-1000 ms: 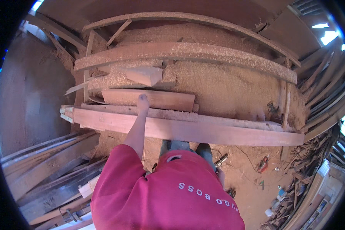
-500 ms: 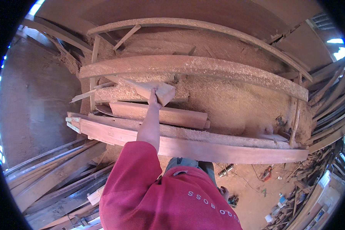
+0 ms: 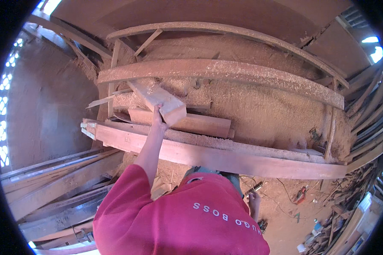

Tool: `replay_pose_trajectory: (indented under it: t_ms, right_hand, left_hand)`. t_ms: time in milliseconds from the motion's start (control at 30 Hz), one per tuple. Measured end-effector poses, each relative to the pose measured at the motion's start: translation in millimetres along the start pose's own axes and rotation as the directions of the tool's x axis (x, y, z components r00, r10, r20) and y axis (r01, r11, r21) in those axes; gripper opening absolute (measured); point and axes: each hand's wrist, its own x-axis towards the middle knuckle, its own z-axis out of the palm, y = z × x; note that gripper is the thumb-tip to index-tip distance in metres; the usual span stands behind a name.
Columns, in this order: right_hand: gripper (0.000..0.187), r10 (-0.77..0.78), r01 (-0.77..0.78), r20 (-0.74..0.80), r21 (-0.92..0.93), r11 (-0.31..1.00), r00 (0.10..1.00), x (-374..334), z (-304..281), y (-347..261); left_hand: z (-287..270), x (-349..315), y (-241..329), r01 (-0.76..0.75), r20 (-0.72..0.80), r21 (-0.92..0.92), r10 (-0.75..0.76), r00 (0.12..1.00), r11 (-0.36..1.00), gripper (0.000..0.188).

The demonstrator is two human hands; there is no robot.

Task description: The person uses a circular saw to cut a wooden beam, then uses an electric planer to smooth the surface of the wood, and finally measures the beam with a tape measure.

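My left hand (image 3: 158,119) grips the near end of a thick wooden beam (image 3: 159,100), its fingers closed around the side. The beam is tilted, with its near end raised and its far end under the middle curved rail. Below it lies another squared timber (image 3: 204,125), next to the near rail. My right hand (image 3: 254,199) hangs low beside my body, away from the timber. It is small in the view, and its fingers do not show clearly enough to tell what they do.
A long near rail (image 3: 225,158) runs across in front of me, with a curved middle rail (image 3: 242,73) and a far rail (image 3: 225,28) beyond. Sawdust (image 3: 259,110) covers the space between. Stacked planks (image 3: 68,182) lie at left; scrap wood and a red power tool (image 3: 301,195) at right.
My left hand has drawn the beam's near end toward me and slightly left, turning it. My right hand has risen a little. The whole view has shifted slightly.
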Motion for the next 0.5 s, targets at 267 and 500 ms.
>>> replay_pose_trajectory:
  t_ms: [267,500]
  right_hand:
    - [0.058,-0.649,0.64,0.041,-0.216,0.737,0.76,2.7,2.6,-217.9]
    - [0.08,-0.945,0.812,0.28,-0.583,-0.025,0.172,-63.5,-11.8,-262.3]
  left_hand:
    - [90.1,-206.7,-155.4,0.256,-0.042,-0.017,-0.256,0.966,0.967,0.069]
    - [109.2,-277.3,-266.0,0.233,-0.05,0.073,-0.229,0.972,0.97,0.066]
